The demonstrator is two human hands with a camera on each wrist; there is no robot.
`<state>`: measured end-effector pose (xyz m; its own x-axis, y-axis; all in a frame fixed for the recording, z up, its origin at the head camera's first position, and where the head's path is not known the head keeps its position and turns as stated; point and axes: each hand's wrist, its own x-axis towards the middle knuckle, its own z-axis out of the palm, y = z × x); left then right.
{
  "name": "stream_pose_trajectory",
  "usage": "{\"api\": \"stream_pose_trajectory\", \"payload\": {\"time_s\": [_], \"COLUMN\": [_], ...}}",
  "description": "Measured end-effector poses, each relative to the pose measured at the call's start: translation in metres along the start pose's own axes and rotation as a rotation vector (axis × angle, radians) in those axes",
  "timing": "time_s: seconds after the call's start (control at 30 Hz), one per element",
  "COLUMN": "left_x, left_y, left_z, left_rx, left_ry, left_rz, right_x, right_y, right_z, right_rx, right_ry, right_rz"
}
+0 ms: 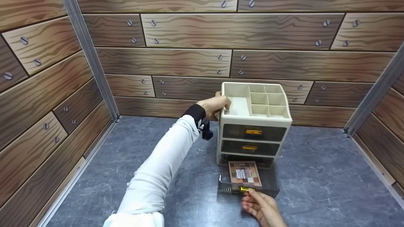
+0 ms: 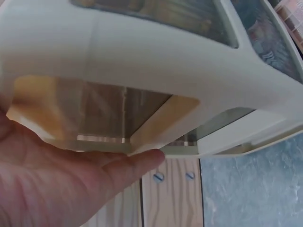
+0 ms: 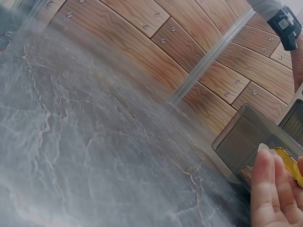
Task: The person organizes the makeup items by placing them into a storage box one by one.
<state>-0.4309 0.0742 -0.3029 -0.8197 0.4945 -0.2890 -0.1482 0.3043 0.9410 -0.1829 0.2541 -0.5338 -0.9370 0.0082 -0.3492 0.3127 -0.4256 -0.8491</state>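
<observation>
A cream desktop drawer organizer (image 1: 257, 119) stands on the floor with its dark see-through bottom drawer (image 1: 268, 181) pulled out. Inside that drawer lies an eyeshadow palette (image 1: 244, 173), its patterned face up. My left hand (image 1: 214, 104) grips the top of the organizer's left wall, fingers curled over the rim. In the left wrist view the thumb (image 2: 135, 170) lies along the organizer's side. Down at the front, my right hand (image 1: 264, 208) pinches the drawer's yellow handle (image 1: 244, 189) between thumb and fingers. The right wrist view shows the fingers at the handle (image 3: 289, 166) too.
Two more dark drawers with yellow handles, the upper one (image 1: 270, 132) and the middle one (image 1: 265, 148), are closed. Divided compartments (image 1: 268, 99) form the organizer's top. Wood-patterned walls (image 1: 176, 61) surround the grey marbled surface (image 1: 318, 176), with metal strips (image 1: 94, 63) at the corners.
</observation>
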Motion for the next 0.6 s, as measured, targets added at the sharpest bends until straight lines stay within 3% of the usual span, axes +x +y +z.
{"api": "stream_pose_trajectory", "payload": {"time_s": [0.1,0.37,0.6], "left_x": [0.001,-0.002,-0.004], "left_y": [-0.003,-0.007,-0.010], "left_z": [0.004,0.004,0.007], "left_rx": [-0.011,0.148,0.154], "left_ry": [0.003,0.052,0.085], "left_rz": [0.017,0.129,0.143], "right_x": [-0.001,-0.003,-0.003], "right_y": [0.000,0.001,0.000], "right_z": [0.000,0.008,0.015], "right_rx": [0.001,0.021,0.046], "right_ry": [0.018,0.067,0.124], "right_rz": [0.004,-0.047,-0.044]}}
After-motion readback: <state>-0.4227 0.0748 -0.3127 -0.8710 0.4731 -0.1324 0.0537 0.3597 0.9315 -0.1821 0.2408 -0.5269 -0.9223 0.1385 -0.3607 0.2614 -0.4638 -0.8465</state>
